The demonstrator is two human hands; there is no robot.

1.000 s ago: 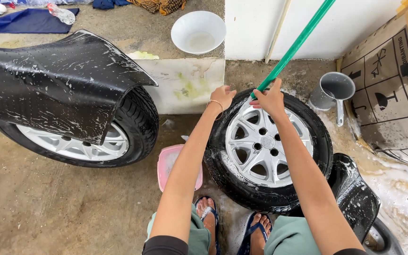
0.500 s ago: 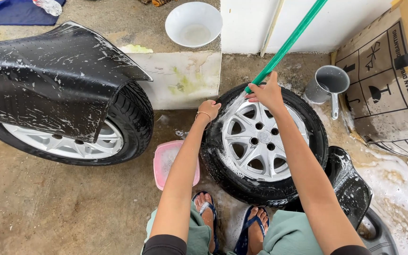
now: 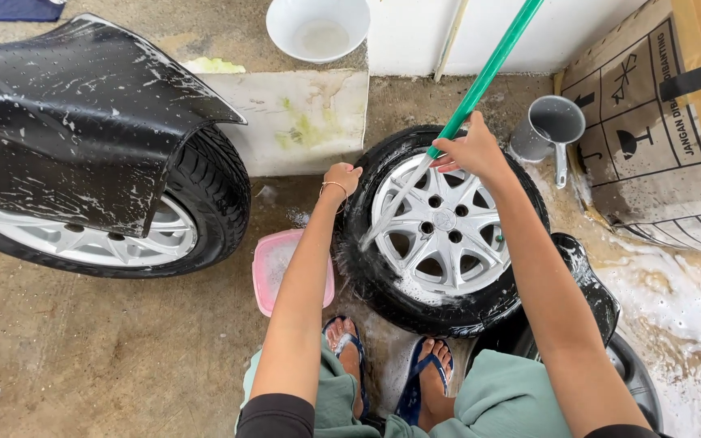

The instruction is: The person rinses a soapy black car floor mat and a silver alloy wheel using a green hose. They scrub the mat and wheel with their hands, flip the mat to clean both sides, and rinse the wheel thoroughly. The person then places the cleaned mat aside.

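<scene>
A car wheel (image 3: 440, 235) with a silver alloy rim and a wet black tyre stands upright in front of my feet. My left hand (image 3: 341, 178) rests closed on the tyre's upper left edge. My right hand (image 3: 470, 151) grips a green hose (image 3: 488, 73) that comes down from the upper right. Water streams from the hose end across the rim toward its lower left. Foam clings to the tyre's left side.
A second wheel (image 3: 107, 235) lies at left under a soapy black floor mat (image 3: 83, 122). A pink tub (image 3: 273, 272) sits beside my left arm. A white basin (image 3: 318, 28), grey jug (image 3: 549, 130) and cardboard box (image 3: 659, 138) stand behind. Suds cover the floor at right.
My left hand has slid down the tyre's left shoulder. My right hand has lowered the hose toward the rim, and the water now runs over the spokes.
</scene>
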